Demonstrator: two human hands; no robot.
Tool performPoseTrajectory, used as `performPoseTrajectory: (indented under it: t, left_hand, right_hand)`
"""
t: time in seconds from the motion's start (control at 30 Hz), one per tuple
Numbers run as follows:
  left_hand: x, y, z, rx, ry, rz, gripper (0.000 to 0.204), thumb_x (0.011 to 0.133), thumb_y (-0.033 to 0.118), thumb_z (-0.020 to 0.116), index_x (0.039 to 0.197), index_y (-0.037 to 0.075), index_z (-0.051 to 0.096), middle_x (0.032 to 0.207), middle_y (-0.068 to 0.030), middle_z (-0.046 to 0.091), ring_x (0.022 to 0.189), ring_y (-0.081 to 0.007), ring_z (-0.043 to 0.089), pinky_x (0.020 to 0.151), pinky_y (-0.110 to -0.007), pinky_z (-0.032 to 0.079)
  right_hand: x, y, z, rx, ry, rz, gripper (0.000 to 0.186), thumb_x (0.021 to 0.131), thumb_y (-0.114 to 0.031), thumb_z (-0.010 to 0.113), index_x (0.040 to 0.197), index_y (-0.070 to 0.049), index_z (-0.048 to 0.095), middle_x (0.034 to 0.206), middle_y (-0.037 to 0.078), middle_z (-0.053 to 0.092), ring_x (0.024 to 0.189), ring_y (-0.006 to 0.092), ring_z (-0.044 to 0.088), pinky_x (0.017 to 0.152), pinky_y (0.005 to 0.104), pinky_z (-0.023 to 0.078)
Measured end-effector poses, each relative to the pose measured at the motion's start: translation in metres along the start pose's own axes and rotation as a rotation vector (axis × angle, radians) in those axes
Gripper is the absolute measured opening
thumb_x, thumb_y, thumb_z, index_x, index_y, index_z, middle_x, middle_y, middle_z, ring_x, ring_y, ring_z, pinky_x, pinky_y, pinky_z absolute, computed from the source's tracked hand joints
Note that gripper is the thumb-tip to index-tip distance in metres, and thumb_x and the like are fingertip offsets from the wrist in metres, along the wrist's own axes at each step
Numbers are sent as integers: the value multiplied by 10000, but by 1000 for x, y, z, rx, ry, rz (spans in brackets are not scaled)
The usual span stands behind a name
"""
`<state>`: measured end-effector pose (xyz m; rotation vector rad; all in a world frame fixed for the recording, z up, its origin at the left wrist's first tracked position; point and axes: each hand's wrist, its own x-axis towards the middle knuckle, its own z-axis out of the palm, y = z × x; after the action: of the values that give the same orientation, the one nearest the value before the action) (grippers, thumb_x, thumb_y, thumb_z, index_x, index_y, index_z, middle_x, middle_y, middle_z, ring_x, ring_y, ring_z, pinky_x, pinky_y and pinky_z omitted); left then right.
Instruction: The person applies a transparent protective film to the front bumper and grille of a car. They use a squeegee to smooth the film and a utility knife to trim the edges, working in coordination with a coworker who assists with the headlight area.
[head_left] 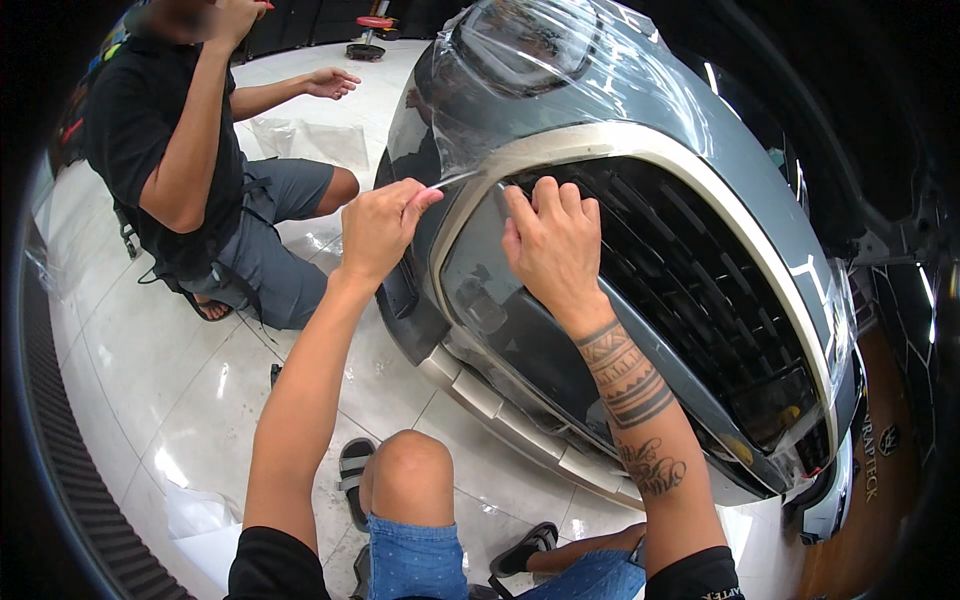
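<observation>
My left hand (385, 225) pinches a thin, pale strip (450, 180), perhaps film or a slim tool, beside the upper corner of a car's front grille. My right hand (555, 245) has its fingers curled close at the grille's edge; what they grip is hidden. The grille (680, 260) is dark with slats, inside a light silver surround (612, 137). Loose clear film (448, 130) lies over the grey-blue bodywork (665, 120) and the headlamp (525, 45).
A co-worker (170, 160) in a dark shirt kneels at the left, both hands raised. A red-topped stool (372, 25) stands behind. Crumpled pale sheeting (205, 520) lies on the tiled floor (130, 390). The silver lower bumper (470, 395) curves below my arms.
</observation>
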<state>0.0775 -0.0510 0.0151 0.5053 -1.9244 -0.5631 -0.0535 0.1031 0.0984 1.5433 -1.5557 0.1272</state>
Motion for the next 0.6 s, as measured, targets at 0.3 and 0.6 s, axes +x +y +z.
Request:
performPoseTrajectory:
  t: [0.3,0.6]
  left_hand:
    - [0,-4,4,-113,85,177,158,885,198,623,991,89,667,827,-75,639,752,-272,603,622,-387,469]
    - [4,-1,11,-212,70,208,143,820,57,644,960,33,666,869,-101,644,782,-295,631,672,-368,506]
  right_hand:
    - [3,-3,-2,-16,-5,-4,325,707,-166,691,1019,-132,609,828,38,464,774,211,471,652,358,347]
    - [3,-4,-2,-27,-9,-17,354,674,-187,701,1011,-108,624,852,46,486,815,214,476,665,358,344]
